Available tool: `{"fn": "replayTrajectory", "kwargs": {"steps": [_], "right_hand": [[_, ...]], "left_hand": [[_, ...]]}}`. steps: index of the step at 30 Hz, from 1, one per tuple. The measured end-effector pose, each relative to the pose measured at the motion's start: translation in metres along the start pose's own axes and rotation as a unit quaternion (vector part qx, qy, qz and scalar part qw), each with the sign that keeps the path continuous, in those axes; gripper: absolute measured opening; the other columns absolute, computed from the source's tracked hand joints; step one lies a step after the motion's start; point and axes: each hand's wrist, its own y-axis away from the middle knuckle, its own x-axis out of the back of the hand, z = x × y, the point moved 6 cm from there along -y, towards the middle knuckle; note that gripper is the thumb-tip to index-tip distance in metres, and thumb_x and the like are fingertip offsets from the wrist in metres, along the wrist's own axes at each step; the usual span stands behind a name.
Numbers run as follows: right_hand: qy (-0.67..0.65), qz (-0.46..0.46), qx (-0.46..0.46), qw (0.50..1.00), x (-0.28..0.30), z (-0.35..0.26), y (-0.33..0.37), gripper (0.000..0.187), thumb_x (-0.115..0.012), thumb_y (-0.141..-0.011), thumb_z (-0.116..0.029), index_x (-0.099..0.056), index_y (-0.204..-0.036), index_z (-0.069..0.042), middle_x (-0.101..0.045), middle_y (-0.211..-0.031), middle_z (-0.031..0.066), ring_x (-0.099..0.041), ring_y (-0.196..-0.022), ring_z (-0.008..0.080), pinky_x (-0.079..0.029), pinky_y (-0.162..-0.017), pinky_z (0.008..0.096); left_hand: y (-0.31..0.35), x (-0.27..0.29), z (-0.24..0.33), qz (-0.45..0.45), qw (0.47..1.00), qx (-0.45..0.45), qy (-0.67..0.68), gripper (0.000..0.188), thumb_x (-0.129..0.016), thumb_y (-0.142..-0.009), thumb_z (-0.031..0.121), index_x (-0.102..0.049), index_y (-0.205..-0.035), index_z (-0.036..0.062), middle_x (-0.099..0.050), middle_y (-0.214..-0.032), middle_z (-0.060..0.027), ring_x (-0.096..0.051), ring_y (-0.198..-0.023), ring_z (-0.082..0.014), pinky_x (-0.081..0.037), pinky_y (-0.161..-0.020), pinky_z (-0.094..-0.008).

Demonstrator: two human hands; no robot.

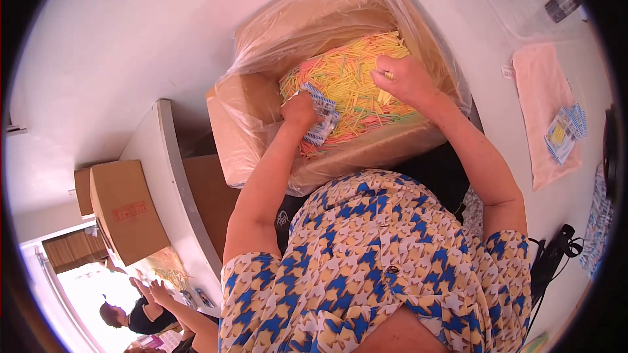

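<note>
A large cardboard box [252, 150], lined with clear plastic, holds a heap of thin sticks [353, 65] in yellow, pink and green. My left hand [299, 110] is inside it at the left, closed on a small clear packet [323, 121] with blue-and-white edging. My fingers partly cover that packet, and whether anything is in it I cannot tell. Over the right part of the heap, my right hand [412, 82] is closed around a few yellow sticks [384, 96], whose ends stick out from the fist.
On the white table at right lies a pink cloth [533, 85] with a packet of yellow sticks [562, 136] on it. Behind stand a clear plastic tray [530, 26] and a dark cup [562, 5]. More cardboard boxes [127, 206] are at left; other people [154, 310] are at lower left.
</note>
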Motion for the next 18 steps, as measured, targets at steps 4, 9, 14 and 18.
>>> {"fn": "replayTrajectory", "kwargs": {"steps": [4,9,14,18], "right_hand": [[0.011,-0.005,0.024,1.000,-0.005,-0.006,-0.002,0.023,-0.061,-0.079,-0.018,-0.048,-0.067,-0.004,-0.050,-0.059,0.0159,-0.053,-0.054,0.0325,-0.041,-0.051,0.0403],[0.058,-0.074,0.034,0.995,-0.016,-0.004,0.001,0.019,-0.057,-0.079,-0.022,-0.053,-0.068,-0.006,-0.054,-0.056,0.0168,-0.057,-0.055,0.0354,-0.046,-0.054,0.0463],[0.077,-0.105,0.030,0.991,-0.018,0.011,0.011,0.021,-0.057,-0.079,-0.023,-0.054,-0.068,-0.006,-0.054,-0.057,0.0180,-0.057,-0.057,0.0356,-0.046,-0.056,0.0463],[0.010,-0.098,0.022,0.995,-0.013,0.018,0.009,0.023,-0.059,-0.078,-0.025,-0.055,-0.068,-0.006,-0.055,-0.059,0.0168,-0.057,-0.058,0.0352,-0.046,-0.056,0.0451]], "left_hand": [[0.002,0.018,-0.012,0.021,0.999,-0.040,0.023,0.047,-0.081,-0.059,0.030,-0.064,-0.096,0.0051,-0.065,-0.095,-0.0186,-0.062,-0.091,-0.0342,-0.050,-0.079,-0.0411],[0.010,0.047,-0.014,0.111,0.989,-0.098,0.015,0.023,-0.064,-0.071,0.011,-0.064,-0.093,0.0048,-0.064,-0.088,-0.0217,-0.062,-0.084,-0.0372,-0.050,-0.075,-0.0438],[0.011,0.059,-0.003,0.146,0.982,-0.109,0.058,0.026,-0.060,-0.073,0.007,-0.065,-0.098,0.0042,-0.064,-0.090,-0.0219,-0.063,-0.082,-0.0360,-0.050,-0.074,-0.0434],[0.022,0.061,0.020,-0.060,0.869,-0.180,0.457,0.028,-0.061,-0.078,0.006,-0.064,-0.106,0.0041,-0.067,-0.089,-0.0067,-0.065,-0.079,-0.0196,-0.050,-0.074,-0.0345]]}}
